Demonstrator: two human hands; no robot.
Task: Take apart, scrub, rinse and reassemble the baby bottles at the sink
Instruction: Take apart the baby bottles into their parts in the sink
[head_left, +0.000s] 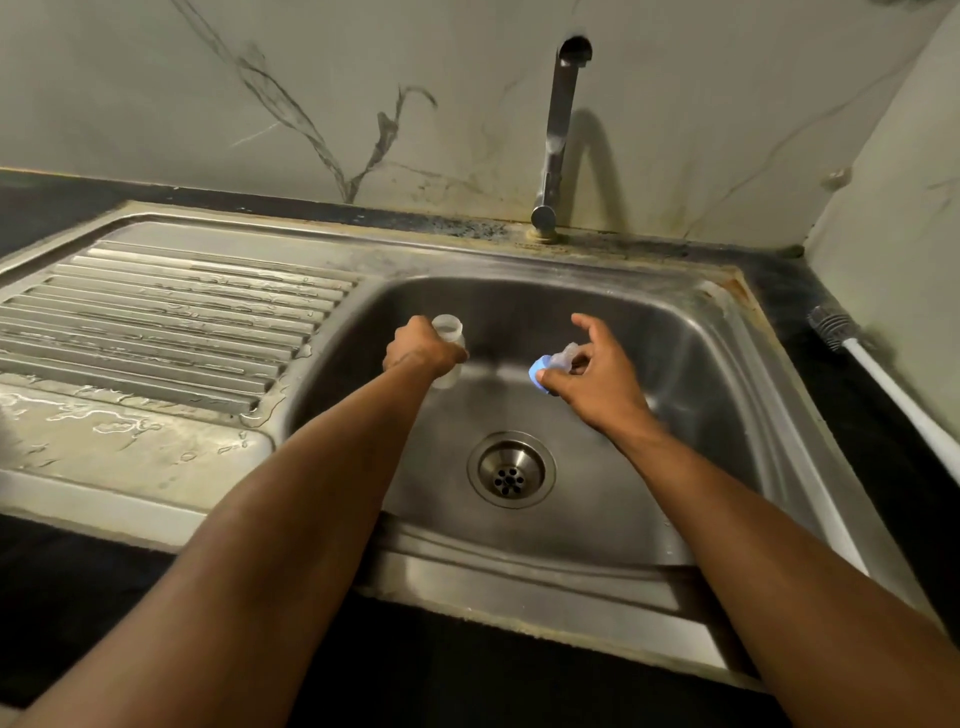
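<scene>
A clear bottle body (448, 347) is held upright above the sink (691, 332), wrapped in the left hand (423, 347) grip. Beside it, the right hand (597, 371) pinches what seems a blurred nipple with blue collar (550, 366). A brush (883, 384) lies on the counter (852, 415) right of the sink.

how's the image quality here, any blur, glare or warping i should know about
Head view: dim, warm light, with the tap throwing a soft arched shadow on the wall; wide-angle warping bows the sink rim and stretches the forearms; the left hand on the clear bottle and the right hand pinching the blue-ringed teat look slightly motion-blurred; pale glare on the wet drainboard.
</scene>
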